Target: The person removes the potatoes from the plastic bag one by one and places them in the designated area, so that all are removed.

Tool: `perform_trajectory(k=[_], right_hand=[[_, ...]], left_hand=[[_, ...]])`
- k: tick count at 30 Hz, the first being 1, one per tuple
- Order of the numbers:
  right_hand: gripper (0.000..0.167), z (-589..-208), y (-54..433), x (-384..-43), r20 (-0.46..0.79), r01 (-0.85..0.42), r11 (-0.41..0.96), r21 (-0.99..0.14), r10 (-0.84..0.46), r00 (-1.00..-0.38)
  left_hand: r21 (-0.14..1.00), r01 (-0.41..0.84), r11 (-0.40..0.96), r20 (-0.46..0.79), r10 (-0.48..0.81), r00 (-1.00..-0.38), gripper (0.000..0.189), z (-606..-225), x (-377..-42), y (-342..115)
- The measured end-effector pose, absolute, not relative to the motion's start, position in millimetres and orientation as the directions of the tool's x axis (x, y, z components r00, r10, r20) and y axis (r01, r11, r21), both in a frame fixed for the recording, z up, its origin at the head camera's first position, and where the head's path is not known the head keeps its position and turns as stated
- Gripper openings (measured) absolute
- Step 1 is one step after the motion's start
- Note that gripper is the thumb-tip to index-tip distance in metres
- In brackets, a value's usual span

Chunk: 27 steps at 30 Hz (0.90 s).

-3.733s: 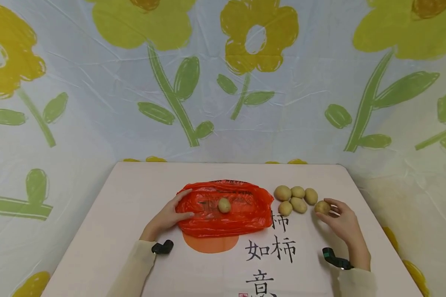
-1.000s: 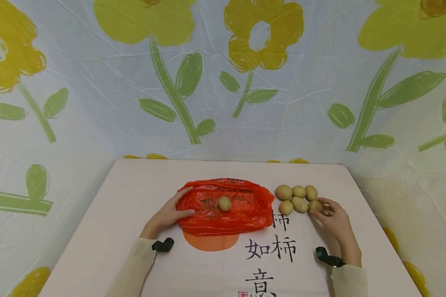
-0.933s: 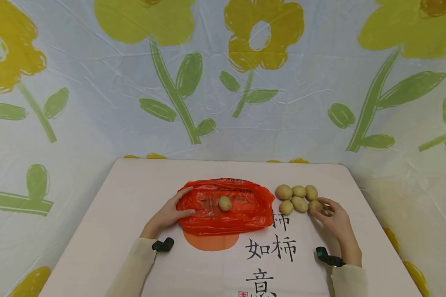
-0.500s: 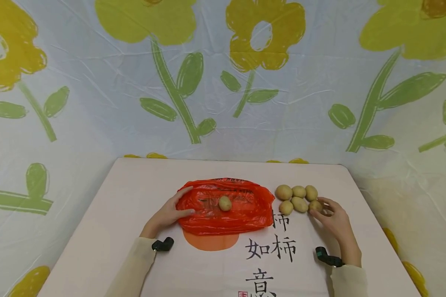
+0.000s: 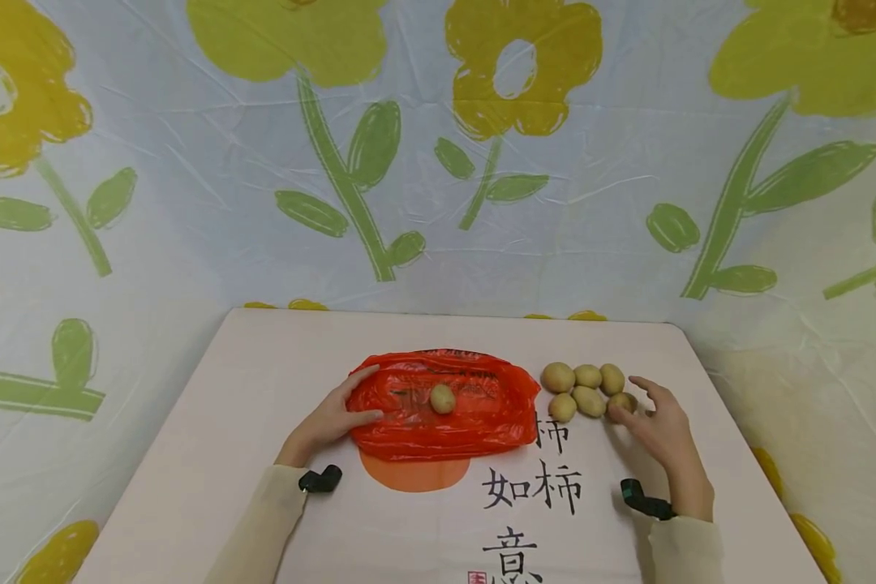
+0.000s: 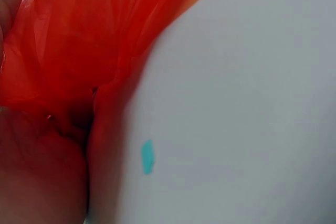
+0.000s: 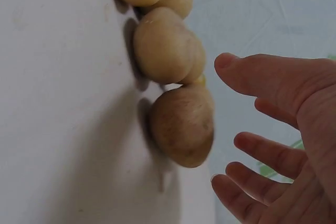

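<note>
A red plastic bag lies spread on the table with one potato at its middle. My left hand holds the bag's left edge between thumb and fingers; in the left wrist view the red film stretches across part of the hand. Right of the bag, several potatoes sit close together in two rows. At the right end of the front row is a darker potato, and my right hand is beside it. The right wrist view shows that hand's spread fingers apart from this potato.
The pale table carries a printed orange shape and black brush characters. Behind it hangs a flower-patterned cloth. A black wrist camera sits on the right wrist, and another camera on the left.
My right hand brought a potato leftward to the end of the front row, then let go, its fingers lifting away. My left hand and the bag stay in place.
</note>
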State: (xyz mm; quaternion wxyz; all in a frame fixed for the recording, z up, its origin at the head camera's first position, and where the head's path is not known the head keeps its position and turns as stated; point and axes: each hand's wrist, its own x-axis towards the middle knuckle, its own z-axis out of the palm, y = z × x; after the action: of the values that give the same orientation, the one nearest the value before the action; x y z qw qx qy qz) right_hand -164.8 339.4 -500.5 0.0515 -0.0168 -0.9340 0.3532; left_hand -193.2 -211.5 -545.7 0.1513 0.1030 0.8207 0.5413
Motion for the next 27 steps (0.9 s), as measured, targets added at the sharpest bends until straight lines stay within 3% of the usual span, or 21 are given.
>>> perform_trajectory(k=[12,27], right_hand=[[0.081,-468.0,322.7,-163.7,0.181,-0.128,0.763,-0.634,-0.014,-0.983],[0.075,-445.3,262.2,-159.5,0.332,-0.319,0.742,-0.589,-0.138,-0.933]], left_hand=[[0.924,0.012,0.383,-0.128,0.338,-0.933,0.082,-546.3,-193.1,-211.5],[0.925,0.01,0.381,-0.128,0.335,-0.933,0.082,-547.6,-194.3,-211.4]])
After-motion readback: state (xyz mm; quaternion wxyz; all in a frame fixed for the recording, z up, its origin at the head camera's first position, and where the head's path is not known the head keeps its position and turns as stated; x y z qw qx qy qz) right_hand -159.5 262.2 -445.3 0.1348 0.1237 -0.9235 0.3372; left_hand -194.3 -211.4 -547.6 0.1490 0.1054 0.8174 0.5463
